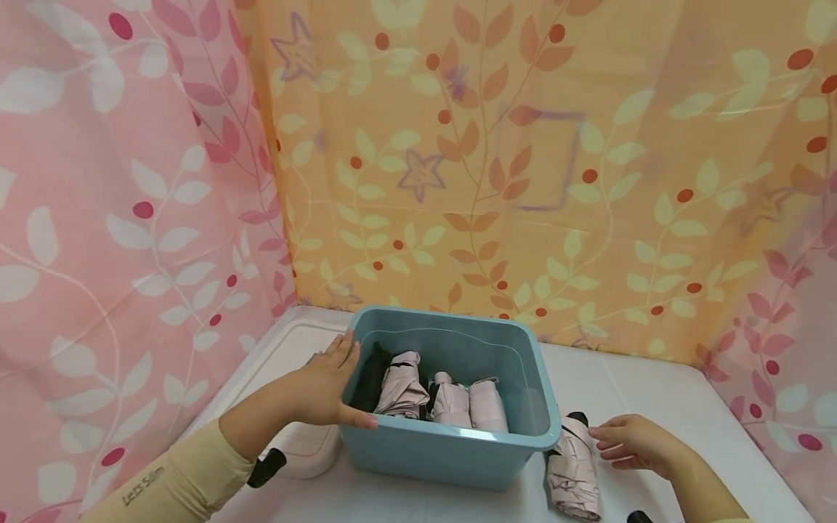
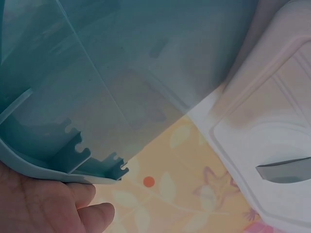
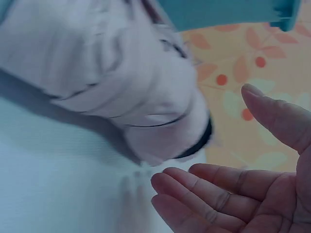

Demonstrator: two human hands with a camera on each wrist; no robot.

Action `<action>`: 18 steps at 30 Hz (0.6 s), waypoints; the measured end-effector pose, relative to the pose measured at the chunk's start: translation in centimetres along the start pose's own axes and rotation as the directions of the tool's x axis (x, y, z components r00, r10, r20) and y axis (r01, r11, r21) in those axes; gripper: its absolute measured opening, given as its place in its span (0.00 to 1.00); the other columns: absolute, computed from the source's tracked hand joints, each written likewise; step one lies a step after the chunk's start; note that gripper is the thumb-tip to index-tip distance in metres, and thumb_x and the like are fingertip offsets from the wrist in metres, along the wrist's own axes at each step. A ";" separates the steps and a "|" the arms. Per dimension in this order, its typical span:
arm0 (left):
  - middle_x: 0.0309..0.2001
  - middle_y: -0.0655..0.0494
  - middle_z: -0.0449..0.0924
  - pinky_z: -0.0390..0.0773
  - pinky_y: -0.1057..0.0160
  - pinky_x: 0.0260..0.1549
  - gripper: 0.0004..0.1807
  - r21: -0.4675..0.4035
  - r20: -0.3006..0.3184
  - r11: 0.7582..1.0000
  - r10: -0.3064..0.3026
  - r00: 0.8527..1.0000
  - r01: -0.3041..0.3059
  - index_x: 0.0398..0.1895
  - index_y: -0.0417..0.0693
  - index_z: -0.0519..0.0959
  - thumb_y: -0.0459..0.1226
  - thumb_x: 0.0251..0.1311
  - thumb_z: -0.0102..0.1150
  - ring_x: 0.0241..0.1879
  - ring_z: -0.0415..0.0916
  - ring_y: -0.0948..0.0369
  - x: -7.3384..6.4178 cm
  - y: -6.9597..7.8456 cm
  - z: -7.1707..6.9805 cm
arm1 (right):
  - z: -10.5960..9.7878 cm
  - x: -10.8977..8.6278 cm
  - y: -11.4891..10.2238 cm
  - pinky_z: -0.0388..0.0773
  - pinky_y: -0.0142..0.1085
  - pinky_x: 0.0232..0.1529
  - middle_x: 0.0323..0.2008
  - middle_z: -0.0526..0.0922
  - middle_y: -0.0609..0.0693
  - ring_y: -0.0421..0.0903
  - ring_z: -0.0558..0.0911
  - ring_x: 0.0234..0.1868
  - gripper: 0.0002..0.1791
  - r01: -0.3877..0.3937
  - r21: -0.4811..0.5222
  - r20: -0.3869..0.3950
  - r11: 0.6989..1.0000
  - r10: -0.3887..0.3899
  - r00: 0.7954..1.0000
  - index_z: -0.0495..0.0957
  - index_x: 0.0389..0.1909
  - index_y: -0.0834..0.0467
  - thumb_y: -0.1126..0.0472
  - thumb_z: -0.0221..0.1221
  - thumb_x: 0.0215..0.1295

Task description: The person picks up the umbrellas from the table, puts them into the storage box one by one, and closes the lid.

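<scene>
A blue-grey plastic bin stands on the white surface. Across its left rim rests my left hand, fingers extended and thumb at the front edge; the left wrist view shows the hand against the rim's underside. Inside lie several folded umbrellas, such as a pale pink one, a smooth pale one and a black one. Right of the bin lies another pale pink folded umbrella with a black end. Beside it, my right hand holds nothing, its fingers spread apart from the thumb in the right wrist view.
A white lid-like panel with a grey latch lies left of the bin, partly behind it. Black wrist-camera parts show near the left sleeve. Patterned cloth hangs behind the table and along both sides.
</scene>
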State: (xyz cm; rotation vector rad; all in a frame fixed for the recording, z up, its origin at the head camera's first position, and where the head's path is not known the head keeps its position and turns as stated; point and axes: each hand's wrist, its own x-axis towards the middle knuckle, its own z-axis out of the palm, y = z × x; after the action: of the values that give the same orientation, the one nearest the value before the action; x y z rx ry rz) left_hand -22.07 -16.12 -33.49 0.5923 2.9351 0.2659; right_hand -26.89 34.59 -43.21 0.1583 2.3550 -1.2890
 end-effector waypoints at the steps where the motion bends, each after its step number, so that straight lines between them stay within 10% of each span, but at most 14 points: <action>1: 0.71 0.41 0.27 0.45 0.40 0.62 0.70 0.000 0.000 1.000 -0.001 1.000 0.001 0.70 0.37 0.40 0.77 0.33 0.46 0.70 0.26 0.46 0.0 0.0 0.0 | 0.4 0.2 0.3 0.79 0.44 0.38 0.34 0.81 0.55 0.51 0.81 0.36 0.29 -0.014 -0.008 0.001 1.000 0.014 1.000 0.70 0.46 0.73 0.49 0.60 0.59; 18: 0.71 0.42 0.26 0.45 0.41 0.62 0.70 0.011 -0.004 1.000 -0.007 1.000 0.008 0.71 0.38 0.40 0.78 0.32 0.46 0.70 0.25 0.47 0.2 -0.3 0.4 | 3.8 1.5 1.1 0.76 0.36 0.25 0.24 0.76 0.54 0.46 0.76 0.23 0.21 -0.058 -0.036 -0.069 0.998 0.056 0.996 0.66 0.37 0.66 0.56 0.63 0.53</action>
State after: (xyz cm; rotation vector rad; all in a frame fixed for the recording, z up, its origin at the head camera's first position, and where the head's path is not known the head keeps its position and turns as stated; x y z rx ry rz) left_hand -22.31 -16.30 -33.96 0.5828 2.9439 0.2510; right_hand -26.63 31.89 -46.49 0.2597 2.4121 -1.2297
